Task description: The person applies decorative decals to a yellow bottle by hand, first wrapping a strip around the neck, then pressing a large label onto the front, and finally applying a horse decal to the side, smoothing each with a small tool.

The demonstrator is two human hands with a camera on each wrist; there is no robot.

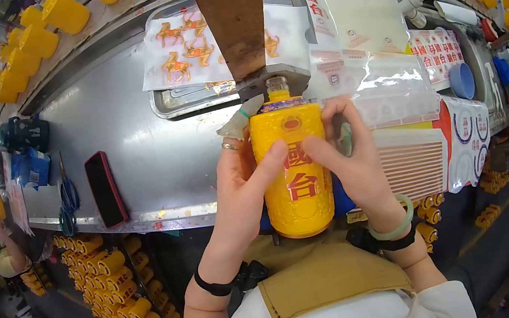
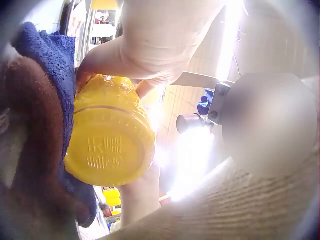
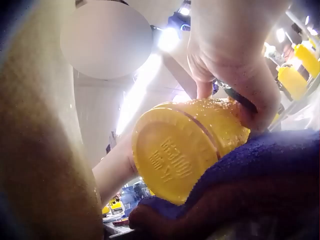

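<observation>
A yellow bottle (image 1: 300, 208) with red characters lies with its clear neck pointing away, against a metal post's base. The left hand (image 1: 239, 181) grips its left side, thumb on the front, with a pale scrap (image 1: 240, 120) at the fingers. From the right, the right hand (image 1: 356, 159) holds it, thumb on the front and fingers curled near a greenish piece. Both wrist views show the bottle's embossed base (image 2: 110, 155) (image 3: 172, 160) and a blue cloth (image 2: 47, 75) (image 3: 270, 160) under or beside it; the left hand (image 2: 155, 45) and right hand (image 3: 235, 55) are around its body.
A brown post (image 1: 233, 22) rises ahead of the bottle. Behind it lies a tray with a horse-figure sheet (image 1: 152, 62). A phone (image 1: 105, 188) and scissors (image 1: 68, 198) are at the left; plastic packets (image 1: 383, 85), a blue cup (image 1: 461, 81) and printed sheets at the right.
</observation>
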